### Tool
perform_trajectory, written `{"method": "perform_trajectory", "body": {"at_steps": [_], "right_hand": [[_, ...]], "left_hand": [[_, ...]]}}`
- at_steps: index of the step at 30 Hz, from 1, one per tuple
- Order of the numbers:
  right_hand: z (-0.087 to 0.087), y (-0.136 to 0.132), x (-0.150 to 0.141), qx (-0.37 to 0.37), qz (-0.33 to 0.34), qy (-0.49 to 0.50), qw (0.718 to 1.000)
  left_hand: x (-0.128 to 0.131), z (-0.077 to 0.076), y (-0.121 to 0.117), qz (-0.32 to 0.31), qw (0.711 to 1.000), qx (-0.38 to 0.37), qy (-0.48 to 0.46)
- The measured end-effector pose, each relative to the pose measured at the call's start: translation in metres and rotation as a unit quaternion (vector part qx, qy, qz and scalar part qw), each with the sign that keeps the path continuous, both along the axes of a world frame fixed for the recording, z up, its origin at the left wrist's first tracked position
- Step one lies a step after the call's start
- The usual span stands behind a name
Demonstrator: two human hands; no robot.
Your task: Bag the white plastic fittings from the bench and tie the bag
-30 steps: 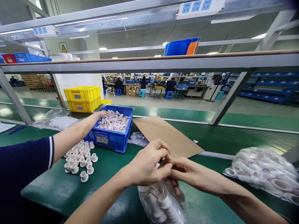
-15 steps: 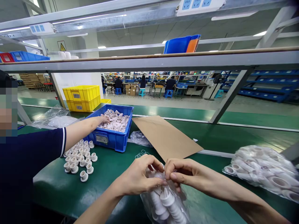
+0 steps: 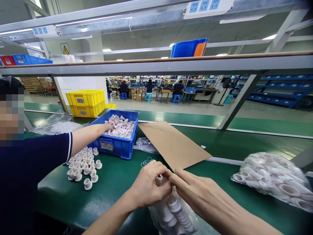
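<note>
A clear plastic bag point(image 3: 174, 217) filled with white flanged plastic sleeves stands at the table's front edge. My left hand point(image 3: 151, 182) is closed round its gathered neck, thumb and fingers curled together. From the other side my right hand point(image 3: 200, 194) meets it with the fingers pinched at the bag's top; its back hides most of the fingertips. Just beyond the left hand lie several thin white rings point(image 3: 147, 161).
A co-worker's arm point(image 3: 85, 138) reaches into a blue bin point(image 3: 122, 148) of white sleeves. Loose sleeves point(image 3: 85, 168) stand in front of it. A cardboard sheet point(image 3: 173, 143) lies mid-table, another filled bag point(image 3: 274, 179) at right. A shelf point(image 3: 156, 67) crosses overhead.
My right hand has rolled over, so its back now faces up, and its fingers have straightened against the bag's neck. My left hand keeps its hold, slightly closer in. The co-worker leans further in.
</note>
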State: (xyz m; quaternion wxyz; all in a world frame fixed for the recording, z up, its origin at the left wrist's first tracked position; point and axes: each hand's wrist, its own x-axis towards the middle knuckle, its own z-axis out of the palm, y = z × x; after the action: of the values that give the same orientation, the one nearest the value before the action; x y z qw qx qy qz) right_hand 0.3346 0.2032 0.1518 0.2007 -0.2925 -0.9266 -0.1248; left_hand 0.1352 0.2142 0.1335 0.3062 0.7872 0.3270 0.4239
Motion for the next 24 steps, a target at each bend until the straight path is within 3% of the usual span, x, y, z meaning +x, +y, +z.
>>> {"method": "perform_trajectory", "body": {"at_steps": [2, 6, 9, 11, 17, 21, 24], "right_hand": [[-0.003, -0.002, -0.006, 0.065, -0.021, 0.005, 0.998], [-0.009, -0.001, -0.005, 0.128, -0.051, 0.015, 0.99], [-0.018, -0.002, 0.0, 0.147, -0.069, 0.029, 0.986], [-0.022, -0.003, 0.002, 0.145, -0.073, 0.035, 0.986], [-0.018, -0.007, 0.004, 0.161, -0.077, 0.031, 0.983], [-0.014, -0.009, 0.005, 0.166, -0.087, 0.026, 0.982], [-0.015, -0.01, 0.007, 0.13, -0.08, 0.028, 0.988]], "left_hand": [[0.002, -0.002, 0.0, 0.01, 1.0, -0.002, -0.005], [0.0, 0.002, -0.002, 0.02, 0.998, -0.056, -0.024], [-0.003, 0.006, -0.002, 0.003, 0.992, -0.114, -0.049], [-0.003, 0.007, 0.0, 0.006, 0.993, -0.109, -0.044], [-0.003, 0.001, 0.006, 0.012, 0.999, 0.042, 0.027], [-0.003, 0.002, 0.009, 0.013, 0.984, 0.142, 0.106], [-0.002, 0.006, 0.011, 0.013, 0.969, 0.189, 0.156]]}}
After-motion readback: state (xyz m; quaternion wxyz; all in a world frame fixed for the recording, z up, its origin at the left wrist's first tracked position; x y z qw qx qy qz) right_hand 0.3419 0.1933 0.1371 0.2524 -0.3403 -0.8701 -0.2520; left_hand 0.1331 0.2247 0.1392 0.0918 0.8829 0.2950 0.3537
